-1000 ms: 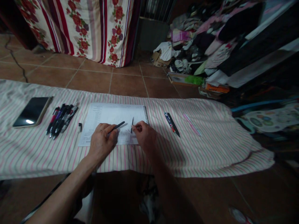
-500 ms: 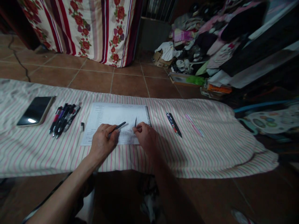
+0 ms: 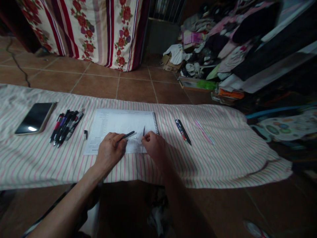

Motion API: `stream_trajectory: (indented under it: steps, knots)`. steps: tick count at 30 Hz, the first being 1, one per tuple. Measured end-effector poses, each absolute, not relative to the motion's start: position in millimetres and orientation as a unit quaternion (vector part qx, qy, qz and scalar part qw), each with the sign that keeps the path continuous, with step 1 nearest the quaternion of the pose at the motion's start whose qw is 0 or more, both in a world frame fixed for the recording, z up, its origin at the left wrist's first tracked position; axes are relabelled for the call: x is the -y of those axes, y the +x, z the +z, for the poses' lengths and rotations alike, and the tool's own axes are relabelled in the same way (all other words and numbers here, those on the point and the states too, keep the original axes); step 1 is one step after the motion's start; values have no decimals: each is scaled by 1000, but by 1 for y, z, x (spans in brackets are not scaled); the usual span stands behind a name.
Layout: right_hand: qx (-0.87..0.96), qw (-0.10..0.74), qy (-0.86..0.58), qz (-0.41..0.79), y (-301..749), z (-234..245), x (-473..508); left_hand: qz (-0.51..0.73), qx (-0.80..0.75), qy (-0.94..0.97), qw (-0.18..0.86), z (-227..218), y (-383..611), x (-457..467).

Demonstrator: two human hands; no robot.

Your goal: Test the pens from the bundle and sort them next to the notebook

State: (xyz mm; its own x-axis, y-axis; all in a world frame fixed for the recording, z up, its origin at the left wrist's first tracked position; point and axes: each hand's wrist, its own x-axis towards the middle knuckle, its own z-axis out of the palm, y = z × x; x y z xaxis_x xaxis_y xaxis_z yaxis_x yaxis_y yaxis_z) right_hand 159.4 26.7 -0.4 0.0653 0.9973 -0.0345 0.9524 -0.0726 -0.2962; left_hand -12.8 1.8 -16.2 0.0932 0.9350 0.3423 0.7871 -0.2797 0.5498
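My left hand [image 3: 111,146] is closed round a black pen barrel [image 3: 128,134], which points up and to the right over the notebook. Opposite it, my right hand [image 3: 154,142] pinches a thin dark rod that looks like a pen refill [image 3: 144,130], held nearly upright. A small silvery pen tip [image 3: 135,138] lies on the page between both hands. Beneath them is a spiral notebook [image 3: 123,119] with printed sheets, its coil on the right side. The fingers of my right hand hide the refill's lower end.
A striped cloth [image 3: 223,158] covers the table. Left of the notebook are a small cap-like piece [image 3: 85,135], a bunch of several pens [image 3: 65,127] and a phone [image 3: 34,118]. Two pens [image 3: 183,131] and a pinkish pen [image 3: 204,133] lie to the right.
My right hand has shifted slightly, its fingers closing further round the refill. The left hand keeps the barrel almost in place. The whole view has drifted a little.
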Motion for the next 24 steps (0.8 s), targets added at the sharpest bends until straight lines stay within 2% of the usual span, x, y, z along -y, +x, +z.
stream_trajectory:
  steps: [5,10,20,24]
  knots:
    - [706,150,-683,114,162,-6,-26,327,-584,734,117,-16,-11,-1]
    - [720,162,-668,96,164,-8,-25,319,-589,733,119,-17,-10,-1]
    - [684,68,-721,90,165,6,-19,313,-590,736,115,-19,-9,-2]
    - [678,60,-728,88,162,9,-19,312,-588,737,115,-18,-8,-1]
